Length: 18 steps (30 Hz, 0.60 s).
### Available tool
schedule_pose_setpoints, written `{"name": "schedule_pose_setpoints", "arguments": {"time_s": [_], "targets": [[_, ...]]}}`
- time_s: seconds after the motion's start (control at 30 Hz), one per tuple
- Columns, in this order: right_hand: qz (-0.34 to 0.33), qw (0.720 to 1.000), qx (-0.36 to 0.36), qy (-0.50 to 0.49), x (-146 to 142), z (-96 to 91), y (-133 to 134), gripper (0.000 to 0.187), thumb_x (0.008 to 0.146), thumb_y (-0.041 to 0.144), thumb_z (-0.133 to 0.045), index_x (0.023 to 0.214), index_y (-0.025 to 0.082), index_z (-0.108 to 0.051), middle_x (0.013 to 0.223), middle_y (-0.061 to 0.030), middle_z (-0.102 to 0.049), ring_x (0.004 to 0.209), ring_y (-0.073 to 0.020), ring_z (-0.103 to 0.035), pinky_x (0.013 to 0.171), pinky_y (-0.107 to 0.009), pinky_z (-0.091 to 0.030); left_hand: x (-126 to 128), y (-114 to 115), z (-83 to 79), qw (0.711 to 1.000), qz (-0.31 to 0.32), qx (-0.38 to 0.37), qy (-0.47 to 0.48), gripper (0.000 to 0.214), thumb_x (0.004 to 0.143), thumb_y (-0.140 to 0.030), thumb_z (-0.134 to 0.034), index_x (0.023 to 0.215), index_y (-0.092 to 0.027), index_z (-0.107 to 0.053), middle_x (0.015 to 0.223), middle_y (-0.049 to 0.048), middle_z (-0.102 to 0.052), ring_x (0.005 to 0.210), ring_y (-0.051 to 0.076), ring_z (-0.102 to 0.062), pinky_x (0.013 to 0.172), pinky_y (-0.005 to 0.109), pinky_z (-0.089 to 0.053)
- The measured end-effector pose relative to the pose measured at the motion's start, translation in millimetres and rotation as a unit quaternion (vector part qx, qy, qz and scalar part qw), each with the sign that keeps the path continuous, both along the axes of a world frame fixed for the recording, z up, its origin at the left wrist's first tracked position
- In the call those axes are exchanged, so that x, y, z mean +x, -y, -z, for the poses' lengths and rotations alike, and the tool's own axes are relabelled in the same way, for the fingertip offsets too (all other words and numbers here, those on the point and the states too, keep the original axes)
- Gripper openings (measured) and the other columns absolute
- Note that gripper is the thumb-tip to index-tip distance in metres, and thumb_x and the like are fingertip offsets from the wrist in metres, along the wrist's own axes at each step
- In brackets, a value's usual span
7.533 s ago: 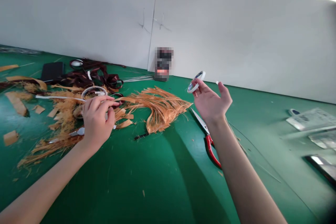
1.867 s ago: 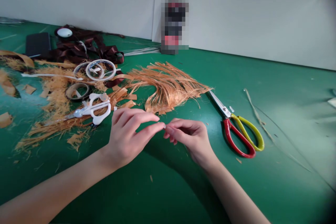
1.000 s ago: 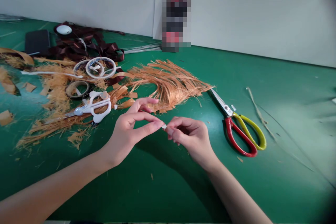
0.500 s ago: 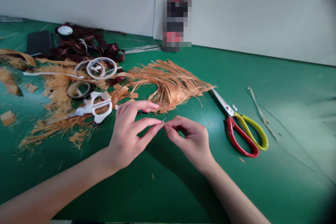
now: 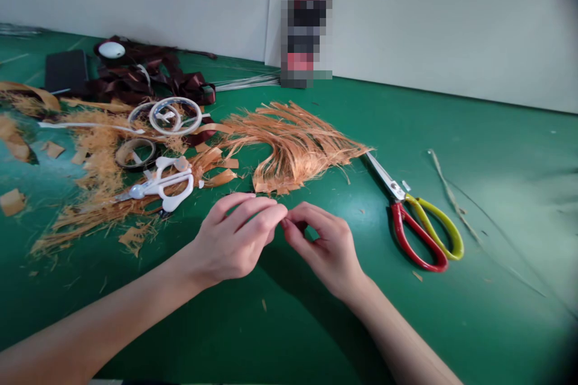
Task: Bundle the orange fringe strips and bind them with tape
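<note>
- Green covers the desk [image 5: 217, 337], which runs back to a pale upright panel [image 5: 419, 24] along its far side; a short stretch of the near edge shows at the bottom, left of centre.
- Room to move lies mostly on the near side, below both wrists, and at the far right, past a thin pale strand [image 5: 447, 189].
- The left side is tighter: white-handled scissors [image 5: 151, 187], a dark-sided tape roll [image 5: 120, 155], overlapping pale tape rings [image 5: 198, 116] and tan scraps [image 5: 102, 156] crowd together, with dark brown ribbon [image 5: 158, 78] behind them.
- To the right of the right hand [image 5: 327, 249], well apart, large scissors [image 5: 398, 194] rest with red and yellow handles nearer the person; their tips meet the right-hand point of a tan fringed piece [image 5: 298, 153].
- That fringed piece lies flat, just beyond the fingers; its lower edge is near the left knuckles, apart from both hands.
- The left hand [image 5: 239, 240] is palm down, fingers curled and bunched; its thumb is hidden, so one cannot tell what it grips.
- The right thumb and forefinger are together at the tips, meeting the left fingertips above the desk; whatever sits between them is hidden.
</note>
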State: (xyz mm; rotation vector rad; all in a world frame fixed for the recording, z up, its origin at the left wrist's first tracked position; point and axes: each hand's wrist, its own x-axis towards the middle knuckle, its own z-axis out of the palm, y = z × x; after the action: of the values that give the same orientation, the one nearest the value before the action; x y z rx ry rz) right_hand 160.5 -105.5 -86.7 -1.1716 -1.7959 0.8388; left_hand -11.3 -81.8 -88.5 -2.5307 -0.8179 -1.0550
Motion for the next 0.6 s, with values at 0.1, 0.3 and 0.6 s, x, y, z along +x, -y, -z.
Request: {"name": "schedule_pose_setpoints", "arguments": {"time_s": [0.1,0.3,0.6], "targets": [[-0.001,1.000,0.008,0.019,-1.1,1.3,0.6,0.014,0.086,0.014,-0.052,0.074,0.018,-0.056,0.064,0.0023,-0.050,0.056,-0.0082,-0.045,0.052,-0.021,-0.039,0.5,0.6,1.7,1.000,0.003,0.000,-0.011,0.018,0.084,-0.008,-0.058,0.102,-0.011,-0.060,0.090,0.0009,-0.071,0.087,0.013,-0.064,0.086,0.029,-0.043],[0.016,1.000,0.006,0.014,-4.1,1.7,1.6,0.012,0.083,0.013,-0.054,0.072,0.017,-0.059,0.062,0.0027,-0.053,0.054,-0.0072,-0.047,0.052,-0.020,-0.041,2.5,2.1,-1.3,0.995,0.001,-0.090,0.045,0.015,0.085,-0.007,-0.056,0.097,-0.014,-0.058,0.093,0.0030,-0.066,0.085,0.013,-0.063,0.081,0.027,-0.045],[0.085,0.994,0.056,-0.026,-7.7,-0.9,3.6,0.008,0.079,0.012,-0.062,0.083,0.017,-0.067,0.066,0.0009,-0.062,0.055,-0.0077,-0.055,0.054,-0.021,-0.047,3.1,3.7,-3.1,0.938,0.000,-0.306,0.164,0.009,0.086,-0.005,-0.053,0.088,-0.013,-0.057,0.103,0.0067,-0.047,0.099,0.015,-0.053,0.088,0.029,-0.049]]}}
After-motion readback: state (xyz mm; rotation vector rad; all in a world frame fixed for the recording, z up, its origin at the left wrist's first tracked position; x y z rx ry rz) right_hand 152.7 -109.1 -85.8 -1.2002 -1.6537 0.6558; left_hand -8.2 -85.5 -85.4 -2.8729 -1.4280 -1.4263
